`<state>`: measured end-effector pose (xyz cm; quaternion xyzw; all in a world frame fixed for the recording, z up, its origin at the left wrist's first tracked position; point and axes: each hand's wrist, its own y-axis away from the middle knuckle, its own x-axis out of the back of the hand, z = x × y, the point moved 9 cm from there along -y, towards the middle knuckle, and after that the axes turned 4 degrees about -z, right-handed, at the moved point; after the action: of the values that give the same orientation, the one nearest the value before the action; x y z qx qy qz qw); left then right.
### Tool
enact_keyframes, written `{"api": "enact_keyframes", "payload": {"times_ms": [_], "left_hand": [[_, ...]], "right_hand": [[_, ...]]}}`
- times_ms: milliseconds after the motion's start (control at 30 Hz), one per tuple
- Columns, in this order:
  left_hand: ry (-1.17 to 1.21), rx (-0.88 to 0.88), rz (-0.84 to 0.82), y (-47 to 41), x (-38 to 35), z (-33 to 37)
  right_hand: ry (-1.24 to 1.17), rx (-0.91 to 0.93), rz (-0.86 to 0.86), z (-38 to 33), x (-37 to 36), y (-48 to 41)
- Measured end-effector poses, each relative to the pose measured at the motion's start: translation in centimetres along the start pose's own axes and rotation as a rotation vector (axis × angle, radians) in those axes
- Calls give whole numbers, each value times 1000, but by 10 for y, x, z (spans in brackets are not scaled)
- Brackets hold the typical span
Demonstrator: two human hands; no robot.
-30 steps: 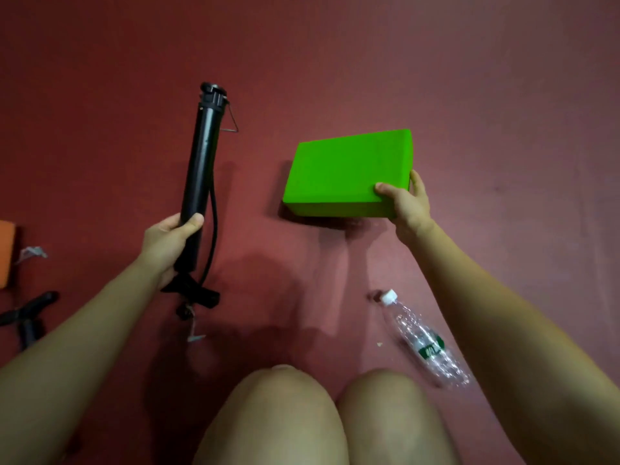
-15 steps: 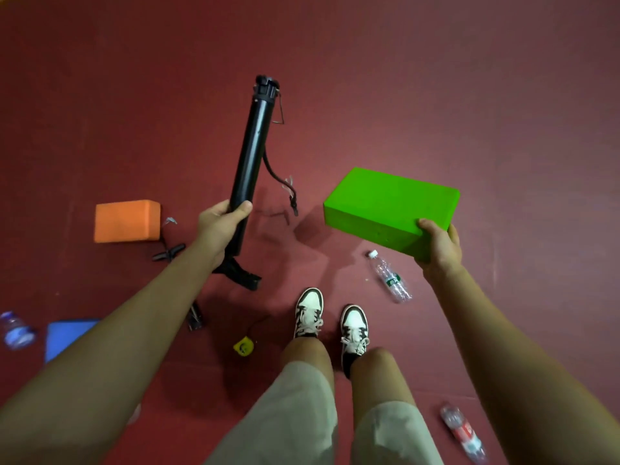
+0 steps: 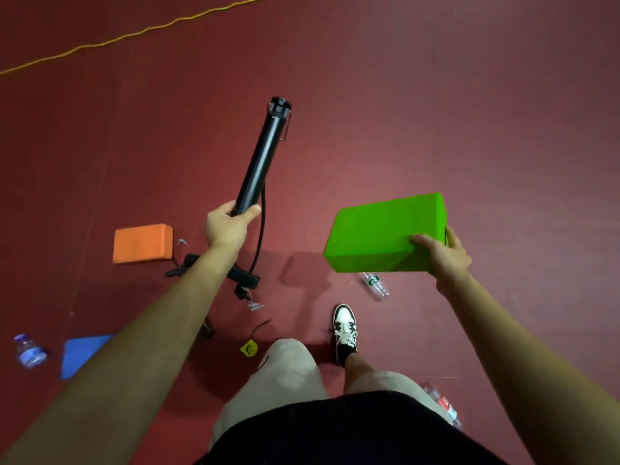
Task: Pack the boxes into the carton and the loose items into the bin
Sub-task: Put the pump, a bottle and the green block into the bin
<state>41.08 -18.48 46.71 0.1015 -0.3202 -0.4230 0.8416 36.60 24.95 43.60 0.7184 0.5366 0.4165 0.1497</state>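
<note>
My left hand (image 3: pixel 228 226) grips the lower part of a long black pump (image 3: pixel 263 156), held up off the floor with its hose dangling. My right hand (image 3: pixel 443 255) holds a bright green box (image 3: pixel 379 233) by its near right corner, also in the air. An orange box (image 3: pixel 142 243) and a blue box (image 3: pixel 84 354) lie on the red floor at the left. Neither a carton nor a bin is in view.
Plastic bottles lie on the floor: a clear one (image 3: pixel 375 285) under the green box, a blue-labelled one (image 3: pixel 28 352) far left, a red-labelled one (image 3: pixel 444 406) by my right leg. A yellow tape measure (image 3: pixel 249 349), black parts (image 3: pixel 183 265) and a yellow cord (image 3: pixel 134 33) are also there.
I have risen from a crouch to standing, lifting the pump and the green box off the floor. More of the floor and its scattered items has come into view.
</note>
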Motion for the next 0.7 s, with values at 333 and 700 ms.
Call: {"api": "enact_keyframes", "payload": {"times_ms": [333,700], "left_hand": [[-170,-81,-111,20,63,-16],[-359,-277,-417,89,45,-11]], "right_hand": [[-224,-62,177,76,-12,115],[-402,-153,332,193,8,222]]}}
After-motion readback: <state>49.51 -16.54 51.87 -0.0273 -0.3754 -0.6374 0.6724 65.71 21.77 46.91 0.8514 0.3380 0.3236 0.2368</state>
